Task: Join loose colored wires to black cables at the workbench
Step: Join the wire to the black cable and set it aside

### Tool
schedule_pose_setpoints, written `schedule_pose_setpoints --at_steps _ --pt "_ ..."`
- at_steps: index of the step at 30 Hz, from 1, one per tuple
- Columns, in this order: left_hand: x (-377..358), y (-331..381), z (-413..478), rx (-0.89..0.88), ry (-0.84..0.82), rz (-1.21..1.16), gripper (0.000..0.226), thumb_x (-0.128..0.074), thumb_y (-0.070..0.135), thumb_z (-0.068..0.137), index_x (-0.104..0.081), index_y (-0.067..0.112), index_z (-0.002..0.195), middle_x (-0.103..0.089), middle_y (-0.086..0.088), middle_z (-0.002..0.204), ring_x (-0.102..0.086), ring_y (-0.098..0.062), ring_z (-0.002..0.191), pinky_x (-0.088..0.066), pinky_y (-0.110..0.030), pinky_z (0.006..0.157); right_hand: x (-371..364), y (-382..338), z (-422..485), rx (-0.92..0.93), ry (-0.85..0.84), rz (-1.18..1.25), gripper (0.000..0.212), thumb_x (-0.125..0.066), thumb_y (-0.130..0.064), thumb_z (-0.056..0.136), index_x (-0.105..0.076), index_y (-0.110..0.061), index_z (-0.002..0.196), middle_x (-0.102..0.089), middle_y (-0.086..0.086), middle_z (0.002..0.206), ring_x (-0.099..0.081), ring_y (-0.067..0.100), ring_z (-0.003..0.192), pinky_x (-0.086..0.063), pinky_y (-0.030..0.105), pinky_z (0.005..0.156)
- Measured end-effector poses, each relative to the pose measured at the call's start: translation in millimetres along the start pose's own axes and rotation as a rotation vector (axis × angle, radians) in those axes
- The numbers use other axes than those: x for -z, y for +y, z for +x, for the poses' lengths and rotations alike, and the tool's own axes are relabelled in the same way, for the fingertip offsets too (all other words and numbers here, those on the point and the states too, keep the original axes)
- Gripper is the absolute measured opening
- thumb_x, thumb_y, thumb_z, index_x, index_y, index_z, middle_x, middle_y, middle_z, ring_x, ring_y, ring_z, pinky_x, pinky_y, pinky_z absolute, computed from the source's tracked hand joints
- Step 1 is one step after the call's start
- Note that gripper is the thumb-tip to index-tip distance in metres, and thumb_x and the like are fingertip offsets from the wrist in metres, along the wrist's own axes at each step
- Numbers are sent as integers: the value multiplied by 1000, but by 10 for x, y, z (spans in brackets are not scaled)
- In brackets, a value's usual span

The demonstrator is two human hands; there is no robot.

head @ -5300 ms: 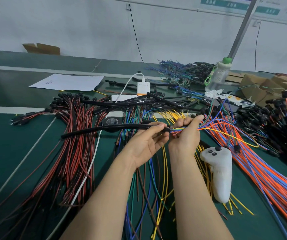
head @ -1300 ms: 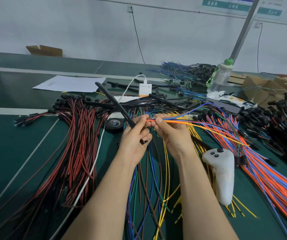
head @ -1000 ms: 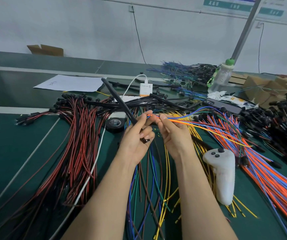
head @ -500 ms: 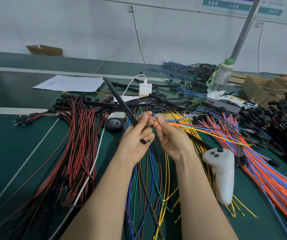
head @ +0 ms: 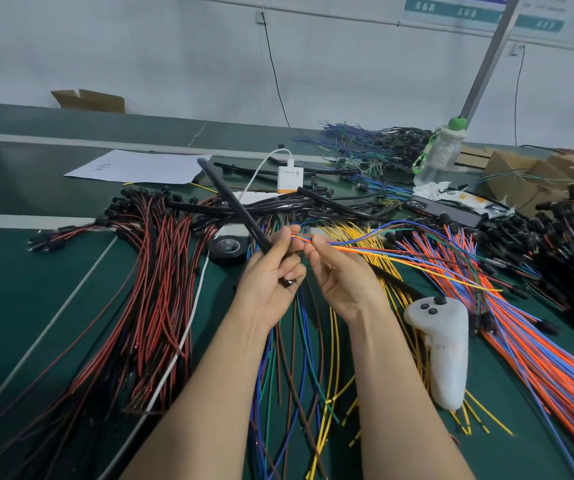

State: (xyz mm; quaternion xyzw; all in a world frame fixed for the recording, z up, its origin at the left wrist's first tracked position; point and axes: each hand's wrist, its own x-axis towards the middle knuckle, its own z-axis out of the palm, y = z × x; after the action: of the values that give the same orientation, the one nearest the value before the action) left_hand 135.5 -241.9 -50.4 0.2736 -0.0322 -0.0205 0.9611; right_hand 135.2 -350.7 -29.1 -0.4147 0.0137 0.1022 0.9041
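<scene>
Left hand (head: 271,275): gripping black cable (head: 233,202), pointing 11 o'clock | right hand (head: 341,271): pinching colored wires (head: 382,252) | risk: splayed wire ends, jammed join if pinched slackly

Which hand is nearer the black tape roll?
Left. The left hand is just right of the tape roll; the right hand is farther right, beyond the left hand.
</scene>
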Motion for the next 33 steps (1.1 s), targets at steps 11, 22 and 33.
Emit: schedule_pose_setpoints --at_steps 11,22,33 --pt "25 -29 25 -108 210 256 23 -52 10 95 -56 8 73 -61 2 56 -31 -1 34 -26 -13 36 47 30 35 94 35 -138 7 -58 1 91 -63 3 88 -71 5 68 -69 7 62 -52 11 59" --pt "4 59 63 -151 259 120 22 -41 24 101 -50 15 83 -60 3 70 -44 -5 51 -36 -17 51 39 22 54 142 104 -73 6 -59 1 90 -64 4 87 -70 6 67 -69 9 62 -52 11 57" --pt "61 70 54 -175 165 68 21 -51 25 96 -63 10 86 -68 1 75 -64 -5 68 -53 -17 66 24 -26 11 70 104 98 6 -61 -2 89 -65 3 90 -69 11 78 -70 10 65 -55 12 60"
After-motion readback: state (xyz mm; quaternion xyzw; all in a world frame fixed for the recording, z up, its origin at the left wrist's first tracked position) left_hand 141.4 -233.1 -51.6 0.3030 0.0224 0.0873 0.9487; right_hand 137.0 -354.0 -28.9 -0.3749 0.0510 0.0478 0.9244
